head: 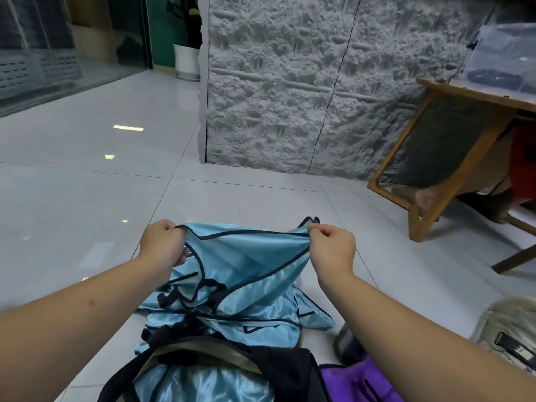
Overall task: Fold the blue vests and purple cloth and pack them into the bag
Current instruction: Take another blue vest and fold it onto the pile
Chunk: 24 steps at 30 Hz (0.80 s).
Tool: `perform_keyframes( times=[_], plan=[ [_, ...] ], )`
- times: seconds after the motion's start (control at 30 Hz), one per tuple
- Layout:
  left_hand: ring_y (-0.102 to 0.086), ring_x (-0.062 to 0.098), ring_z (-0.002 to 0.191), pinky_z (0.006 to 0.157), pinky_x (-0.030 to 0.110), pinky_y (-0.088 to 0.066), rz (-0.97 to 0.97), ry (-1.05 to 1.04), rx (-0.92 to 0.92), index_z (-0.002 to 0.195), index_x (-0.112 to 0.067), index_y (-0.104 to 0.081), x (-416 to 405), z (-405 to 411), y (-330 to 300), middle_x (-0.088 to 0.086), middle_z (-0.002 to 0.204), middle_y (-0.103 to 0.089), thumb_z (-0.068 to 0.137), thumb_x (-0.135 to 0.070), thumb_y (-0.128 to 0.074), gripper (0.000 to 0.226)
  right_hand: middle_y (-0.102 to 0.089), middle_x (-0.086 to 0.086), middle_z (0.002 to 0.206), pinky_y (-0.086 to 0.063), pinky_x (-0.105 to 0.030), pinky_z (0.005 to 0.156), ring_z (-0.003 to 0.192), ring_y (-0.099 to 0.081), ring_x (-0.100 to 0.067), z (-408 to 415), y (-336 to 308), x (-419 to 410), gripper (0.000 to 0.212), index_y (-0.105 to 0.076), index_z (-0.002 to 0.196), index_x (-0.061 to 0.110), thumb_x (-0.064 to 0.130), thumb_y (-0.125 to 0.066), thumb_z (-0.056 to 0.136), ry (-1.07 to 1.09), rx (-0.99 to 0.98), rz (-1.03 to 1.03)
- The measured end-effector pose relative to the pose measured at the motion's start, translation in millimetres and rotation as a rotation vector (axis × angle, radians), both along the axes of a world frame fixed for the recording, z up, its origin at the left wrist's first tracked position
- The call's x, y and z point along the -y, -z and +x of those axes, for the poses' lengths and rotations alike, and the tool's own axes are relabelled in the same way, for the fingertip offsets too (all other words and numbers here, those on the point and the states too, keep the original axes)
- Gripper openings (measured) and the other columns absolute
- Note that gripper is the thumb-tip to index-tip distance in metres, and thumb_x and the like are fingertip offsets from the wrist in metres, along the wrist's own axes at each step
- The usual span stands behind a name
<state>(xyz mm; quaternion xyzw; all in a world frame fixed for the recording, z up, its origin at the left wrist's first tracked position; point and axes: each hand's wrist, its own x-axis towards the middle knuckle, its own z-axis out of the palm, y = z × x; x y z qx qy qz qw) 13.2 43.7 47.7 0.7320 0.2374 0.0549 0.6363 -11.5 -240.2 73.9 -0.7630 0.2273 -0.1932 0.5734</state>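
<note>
In the head view, the left hand (162,245) and the right hand (330,250) are each pinching an upper corner of a blue vest (246,256) with curled fingers, holding its dark-trimmed top edge stretched between them above the tiled floor (87,184), while its lower part is draping down onto more blue vests (261,317) lying crumpled on the floor. Nearest the camera, a black bag (290,369) is lying open with shiny blue fabric (203,384) showing inside it, and the purple cloth (356,384) is sitting just to the right of the bag, partly hidden by the right forearm.
</note>
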Motion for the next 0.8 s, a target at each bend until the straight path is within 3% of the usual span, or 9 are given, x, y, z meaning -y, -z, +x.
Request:
perform_keyframes(
  times=[0.17,0.23,0.33,0.4,0.47,0.57,0.63,0.7,0.8],
  plan=[
    [-0.066,0.033,0.071,0.057,0.033,-0.051,-0.010,0.134,-0.066,0.080,-0.008,-0.055,1.8,-0.4,-4.6,0.017,0.079,-0.061,0.090,-0.001,-0.056,0.012,-0.068,0.004,0.065,-0.038,-0.026,0.047,0.046,-0.039,-0.012,-3.0,-10.4,-0.2,0.035,-0.083,0.094,0.023,0.002,-0.055,0.094,-0.033,0.073,0.052],
    [-0.058,0.030,0.072,0.063,0.035,-0.050,0.166,0.183,-0.102,0.084,-0.007,-0.056,3.7,-0.7,-4.5,0.013,0.085,-0.060,0.082,0.002,-0.053,0.010,-0.074,-0.004,0.085,-0.045,-0.030,0.052,0.054,-0.046,-0.016,-7.1,-11.4,-5.2,0.037,-0.083,0.092,0.026,0.001,-0.057,0.093,-0.109,0.094,0.043],
    [-0.063,0.022,0.081,0.062,0.032,-0.049,0.348,0.306,-0.011,0.101,-0.020,-0.062,17.4,-9.5,-12.9,-0.002,0.105,-0.062,0.082,0.005,-0.053,0.033,-0.076,-0.010,0.120,-0.056,-0.034,0.064,0.066,-0.064,-0.028,-16.7,-8.1,-16.7,0.036,-0.084,0.092,0.027,-0.001,-0.061,0.093,-0.251,0.120,-0.033],
    [-0.069,0.023,0.091,0.069,0.035,-0.053,0.250,0.413,0.078,0.097,-0.020,-0.071,30.7,-13.4,-18.7,0.004,0.107,-0.071,0.082,0.007,-0.051,0.036,-0.074,-0.017,0.124,-0.055,-0.022,0.067,0.087,-0.074,-0.013,-25.8,-4.0,-28.5,0.036,-0.084,0.094,0.024,-0.004,-0.062,0.093,-0.375,0.143,-0.107],
    [-0.070,0.031,0.085,0.077,0.042,-0.055,-0.060,0.527,0.037,0.091,-0.010,-0.074,46.8,-18.2,-24.2,0.019,0.101,-0.075,0.086,-0.011,-0.057,0.017,-0.070,-0.017,0.132,-0.050,-0.007,0.084,0.117,-0.060,0.011,-36.9,1.7,-44.2,0.034,-0.085,0.094,0.018,-0.007,-0.062,0.090,-0.512,0.191,-0.229],
    [-0.060,0.025,0.066,0.066,0.037,-0.053,-0.310,0.684,-0.161,0.078,-0.012,-0.072,62.4,-27.1,-31.3,0.011,0.075,-0.067,0.095,-0.057,-0.060,0.050,-0.076,-0.014,0.122,-0.055,-0.024,0.098,0.109,-0.070,-0.001,-50.6,19.3,-64.1,0.029,-0.085,0.095,0.017,0.004,-0.061,0.084,-0.724,0.303,-0.480],
    [-0.054,0.027,0.065,0.065,0.036,-0.045,-0.215,0.741,-0.174,0.069,-0.010,-0.074,61.5,-26.0,-25.8,0.014,0.070,-0.062,0.093,-0.038,-0.072,0.036,-0.076,-0.011,0.106,-0.056,-0.032,0.092,0.098,-0.071,-0.021,-59.9,28.6,-71.5,0.030,-0.082,0.105,0.016,0.012,-0.061,0.085,-0.898,0.307,-0.646],
    [-0.059,0.033,0.076,0.075,0.042,-0.046,-0.040,0.715,-0.133,0.082,0.001,-0.074,52.5,-22.6,-17.4,0.020,0.081,-0.067,0.091,-0.008,-0.071,0.013,-0.074,-0.006,0.106,-0.055,-0.031,0.091,0.099,-0.069,-0.023,-67.5,32.7,-72.3,0.030,-0.079,0.111,0.016,0.016,-0.062,0.087,-1.017,0.264,-0.706],
    [-0.071,0.040,0.097,0.095,0.049,-0.054,0.148,0.590,-0.117,0.094,-0.004,-0.076,34.5,-19.8,-8.3,0.018,0.096,-0.078,0.095,-0.004,-0.063,0.013,-0.076,0.003,0.099,-0.056,-0.031,0.089,0.094,-0.069,-0.015,-70.1,38.2,-66.1,0.032,-0.078,0.102,0.018,0.020,-0.053,0.083,-0.855,0.190,-0.614]
  ],
)
